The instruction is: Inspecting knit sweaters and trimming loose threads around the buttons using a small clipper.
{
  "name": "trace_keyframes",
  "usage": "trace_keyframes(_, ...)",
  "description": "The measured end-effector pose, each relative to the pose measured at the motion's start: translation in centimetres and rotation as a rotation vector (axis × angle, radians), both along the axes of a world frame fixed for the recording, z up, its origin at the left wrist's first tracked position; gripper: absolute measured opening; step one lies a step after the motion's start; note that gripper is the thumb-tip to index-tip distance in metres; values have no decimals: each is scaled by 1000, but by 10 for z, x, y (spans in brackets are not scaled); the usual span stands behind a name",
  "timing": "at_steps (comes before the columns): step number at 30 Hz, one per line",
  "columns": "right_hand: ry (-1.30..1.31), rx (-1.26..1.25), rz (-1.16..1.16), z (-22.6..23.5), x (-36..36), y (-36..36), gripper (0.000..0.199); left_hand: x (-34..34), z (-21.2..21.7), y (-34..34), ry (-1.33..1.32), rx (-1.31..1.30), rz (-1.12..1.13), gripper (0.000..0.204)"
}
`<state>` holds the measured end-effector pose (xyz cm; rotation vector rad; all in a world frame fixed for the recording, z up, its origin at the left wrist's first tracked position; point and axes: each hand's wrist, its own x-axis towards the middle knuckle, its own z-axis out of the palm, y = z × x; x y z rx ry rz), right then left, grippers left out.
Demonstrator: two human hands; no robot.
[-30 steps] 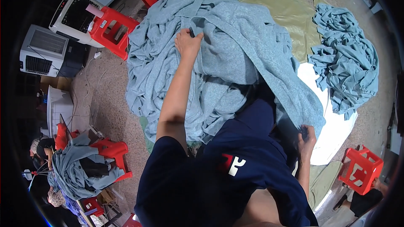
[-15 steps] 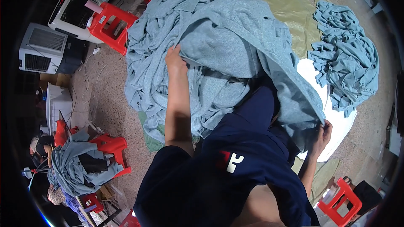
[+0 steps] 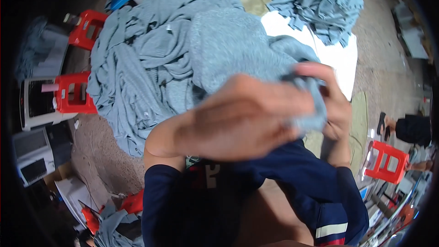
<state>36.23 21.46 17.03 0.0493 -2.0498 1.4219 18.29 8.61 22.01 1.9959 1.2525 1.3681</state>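
A grey-blue knit garment (image 3: 228, 41) is drawn up from the pile toward me, and a bunched edge of it is between my hands. My right hand (image 3: 336, 103) has its fingers curled round that edge. Across the front of my body reaches my left hand (image 3: 251, 119), smeared by motion. Its fingers and thumb close on the same bunched cloth beside the right hand. The garment's far part still lies over the large pile of grey-blue garments (image 3: 132, 68). My left hand and forearm hide part of the cloth nearest me.
A second heap of grey-blue garments (image 3: 320, 4) lies at the far right beside a white sheet (image 3: 336, 57). Red stools (image 3: 75, 93) and air coolers (image 3: 29, 146) line the left. Another red stool (image 3: 388, 161) stands at right, near a person's leg (image 3: 409, 130).
My left hand has let go of the garment's far left edge and swung right to my right hand. The right hand has lifted its edge upward. My view has turned to the right.
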Motion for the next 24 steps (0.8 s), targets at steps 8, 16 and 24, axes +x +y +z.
trace_keyframes(8, -344, -377, -153, -73, 8, 52, 14, -46, -110, 21, -279, -614, 365, 14)
trace_keyframes(16, -385, -355, -156, -73, 0, 60, 12, -47, -115, 16, -788, -634, 285, 21)
trace_keyframes(24, -88, -203, 81, 19, 9, 36, 26, -42, -1, -26, -526, -194, 154, 24)
